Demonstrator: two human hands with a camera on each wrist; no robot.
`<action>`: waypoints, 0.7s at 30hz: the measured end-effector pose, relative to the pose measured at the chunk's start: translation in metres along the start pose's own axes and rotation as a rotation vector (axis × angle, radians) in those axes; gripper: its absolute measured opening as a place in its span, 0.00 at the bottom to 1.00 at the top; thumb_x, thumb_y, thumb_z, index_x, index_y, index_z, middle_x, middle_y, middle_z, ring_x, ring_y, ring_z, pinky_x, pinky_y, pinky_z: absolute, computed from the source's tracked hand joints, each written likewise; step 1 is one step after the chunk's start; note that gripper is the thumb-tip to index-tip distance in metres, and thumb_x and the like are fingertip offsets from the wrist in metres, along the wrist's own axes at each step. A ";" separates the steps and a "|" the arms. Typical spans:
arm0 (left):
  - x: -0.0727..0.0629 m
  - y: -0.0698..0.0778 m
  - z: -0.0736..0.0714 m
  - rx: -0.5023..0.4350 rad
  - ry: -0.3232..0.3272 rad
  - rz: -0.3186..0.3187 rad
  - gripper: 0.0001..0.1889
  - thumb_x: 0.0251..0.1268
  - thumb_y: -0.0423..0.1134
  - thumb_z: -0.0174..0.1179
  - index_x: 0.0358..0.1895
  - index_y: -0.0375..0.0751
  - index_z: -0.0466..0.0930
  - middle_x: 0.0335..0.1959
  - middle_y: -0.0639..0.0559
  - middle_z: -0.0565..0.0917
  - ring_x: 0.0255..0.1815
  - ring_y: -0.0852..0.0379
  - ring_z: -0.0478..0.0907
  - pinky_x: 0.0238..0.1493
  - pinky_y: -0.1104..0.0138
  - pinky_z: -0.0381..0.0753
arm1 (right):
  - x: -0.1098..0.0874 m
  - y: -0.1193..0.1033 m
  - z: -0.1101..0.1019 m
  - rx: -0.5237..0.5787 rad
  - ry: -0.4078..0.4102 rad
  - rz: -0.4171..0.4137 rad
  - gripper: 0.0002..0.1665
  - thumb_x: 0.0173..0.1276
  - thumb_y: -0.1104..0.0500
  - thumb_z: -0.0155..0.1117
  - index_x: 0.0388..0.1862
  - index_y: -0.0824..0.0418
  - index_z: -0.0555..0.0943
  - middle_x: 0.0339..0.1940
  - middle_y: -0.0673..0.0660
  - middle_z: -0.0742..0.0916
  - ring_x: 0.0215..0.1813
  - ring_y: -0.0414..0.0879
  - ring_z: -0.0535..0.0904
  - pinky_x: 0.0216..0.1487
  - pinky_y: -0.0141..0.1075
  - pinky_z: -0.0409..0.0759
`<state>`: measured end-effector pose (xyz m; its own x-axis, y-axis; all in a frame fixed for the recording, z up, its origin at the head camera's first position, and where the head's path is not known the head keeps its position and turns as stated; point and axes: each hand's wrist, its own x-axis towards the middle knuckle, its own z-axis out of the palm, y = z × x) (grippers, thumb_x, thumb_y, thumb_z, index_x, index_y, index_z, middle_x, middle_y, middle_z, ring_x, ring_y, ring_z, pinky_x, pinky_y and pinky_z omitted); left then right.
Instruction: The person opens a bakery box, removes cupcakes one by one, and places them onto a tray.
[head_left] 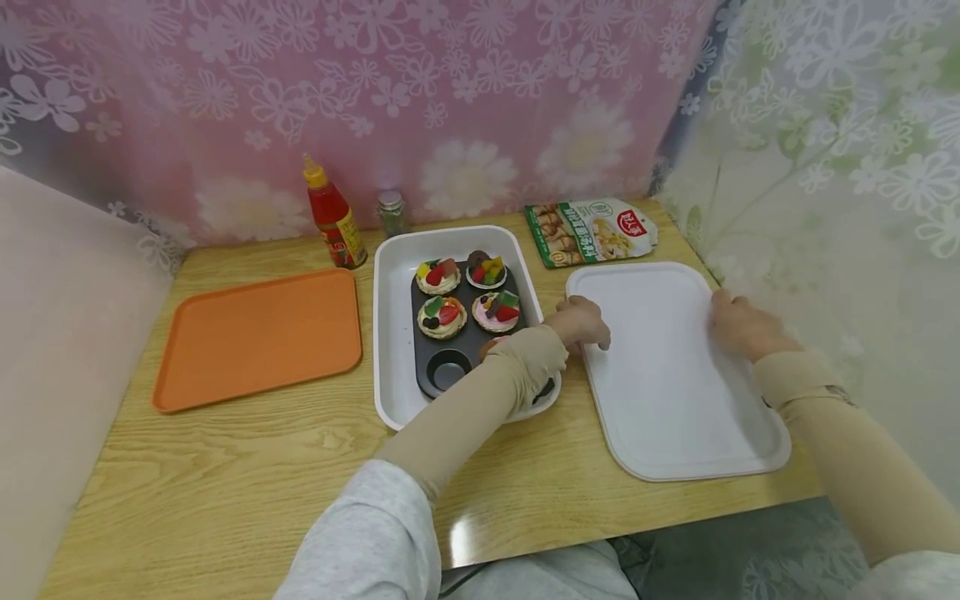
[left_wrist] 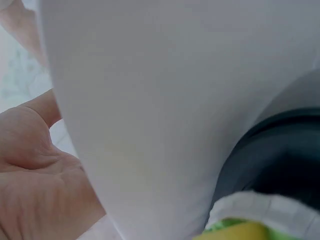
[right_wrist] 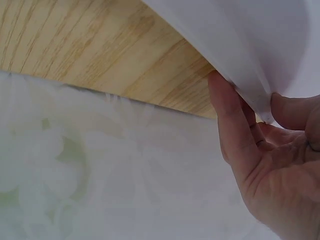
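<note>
A shallow white tray (head_left: 660, 367) lies at the right of the table. My right hand (head_left: 746, 325) holds its right rim; in the right wrist view the thumb (right_wrist: 292, 111) is on the inner side and the fingers curl round below. At the opposite rim, my left hand (head_left: 579, 323) grips the tray, its fingertips hidden in the left wrist view behind a white basin wall (left_wrist: 135, 120). Under my left forearm stands that deep white basin (head_left: 392, 333), holding a dark muffin tin (head_left: 463, 346) with fruit-topped tarts (head_left: 442, 317); the sleeve covers part of it.
An orange tray (head_left: 262, 337) lies on the left. Along the back stand a red sauce bottle (head_left: 337, 218) with a yellow cap and a small glass jar (head_left: 392, 212). A green and white food packet (head_left: 591, 232) lies behind the white tray. A patterned curtain wall (head_left: 847, 208) borders the right side.
</note>
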<state>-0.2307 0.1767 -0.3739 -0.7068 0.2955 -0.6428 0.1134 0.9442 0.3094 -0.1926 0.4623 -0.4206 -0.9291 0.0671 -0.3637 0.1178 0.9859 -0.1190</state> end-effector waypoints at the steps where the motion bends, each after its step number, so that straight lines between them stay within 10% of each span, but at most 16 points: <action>1: -0.001 0.001 0.001 -0.010 -0.010 -0.012 0.47 0.74 0.51 0.62 0.87 0.45 0.44 0.82 0.45 0.58 0.53 0.58 0.75 0.41 0.76 0.86 | 0.001 0.000 0.001 0.000 -0.006 0.004 0.36 0.85 0.52 0.19 0.76 0.81 0.46 0.68 0.91 0.62 0.65 0.90 0.63 0.63 0.77 0.68; 12: -0.001 0.004 0.000 -0.011 -0.091 0.017 0.55 0.76 0.54 0.59 0.87 0.46 0.25 0.87 0.46 0.50 0.58 0.59 0.77 0.40 0.72 0.87 | 0.006 0.001 0.009 -0.003 0.023 0.033 0.38 0.85 0.51 0.15 0.75 0.82 0.49 0.68 0.90 0.62 0.65 0.90 0.64 0.62 0.77 0.68; 21: -0.001 0.004 0.004 0.108 -0.158 0.151 0.48 0.79 0.56 0.55 0.88 0.47 0.34 0.90 0.53 0.32 0.62 0.60 0.77 0.38 0.74 0.81 | 0.010 0.001 0.017 -0.072 0.085 0.029 0.30 0.84 0.61 0.23 0.68 0.86 0.56 0.61 0.91 0.66 0.57 0.88 0.71 0.53 0.76 0.74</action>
<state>-0.2272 0.1811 -0.3746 -0.5594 0.4455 -0.6990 0.2895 0.8952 0.3388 -0.1959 0.4612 -0.4406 -0.9524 0.1053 -0.2862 0.1223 0.9916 -0.0420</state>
